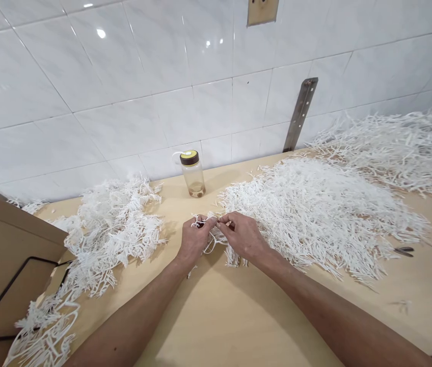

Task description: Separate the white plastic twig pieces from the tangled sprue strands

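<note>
Near the middle of the table, my left hand point(196, 235) and my right hand point(242, 234) almost meet, their fingertips pinching. Between them runs a thin white branching strand point(213, 241), which loops over the left fingers and hangs below. My left hand is closed on this strand. My right thumb and forefinger pinch its other end close to the left fingertips; the exact spot is too small to make out. A large pile of loose white strands point(323, 209) lies just right of my right hand. To the left spreads another heap of branched white pieces point(112, 224).
A clear bottle point(193, 178) with a dark and yellow lid stands behind my hands. Further white strands point(403, 148) lie at the back right. Small dark snips point(404, 251) rest on the right. A cardboard box point(5, 265) stands left. A metal bracket point(300, 114) leans against the tiled wall.
</note>
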### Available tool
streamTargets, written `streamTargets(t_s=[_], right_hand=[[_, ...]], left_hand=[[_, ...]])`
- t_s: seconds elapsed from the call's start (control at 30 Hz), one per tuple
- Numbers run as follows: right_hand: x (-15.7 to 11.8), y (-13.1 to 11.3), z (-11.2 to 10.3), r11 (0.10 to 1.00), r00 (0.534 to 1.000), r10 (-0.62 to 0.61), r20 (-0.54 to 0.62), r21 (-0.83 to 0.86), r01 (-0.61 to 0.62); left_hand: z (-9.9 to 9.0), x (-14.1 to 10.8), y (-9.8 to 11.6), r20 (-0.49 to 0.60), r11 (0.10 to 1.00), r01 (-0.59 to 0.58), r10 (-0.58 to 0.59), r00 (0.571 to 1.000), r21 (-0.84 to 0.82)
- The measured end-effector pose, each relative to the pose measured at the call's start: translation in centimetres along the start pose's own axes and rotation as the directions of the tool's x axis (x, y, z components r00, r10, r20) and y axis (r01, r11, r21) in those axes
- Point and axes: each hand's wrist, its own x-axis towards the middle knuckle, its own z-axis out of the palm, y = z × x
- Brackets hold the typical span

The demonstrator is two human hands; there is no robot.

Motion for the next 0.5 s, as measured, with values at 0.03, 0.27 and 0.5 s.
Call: streamTargets(t_s=[0.03, 0.27, 0.5], right_hand=[[-0.01, 0.03, 0.11, 1.0, 1.0, 0.01, -0.007, 0.025, -0.01], [0.04, 0.12, 0.55, 0.967, 0.993, 0.115, 0.019, 0.228, -0.116], [-0.12, -0.25, 0.2, 0.927, 0.983, 0.144, 0.112, 0.331, -0.173]], left_hand=[[-0.02, 0.08, -0.06, -0.003, 1.0, -0.001, 0.001, 1.0, -0.008], [0.08, 0.16, 0.07, -0.005, 0.996, 0.011, -0.011, 1.0, -0.09], [0.37, -0.14, 0.6, 0.014, 0.981, 0.071, -0.069, 0.997, -0.179]])
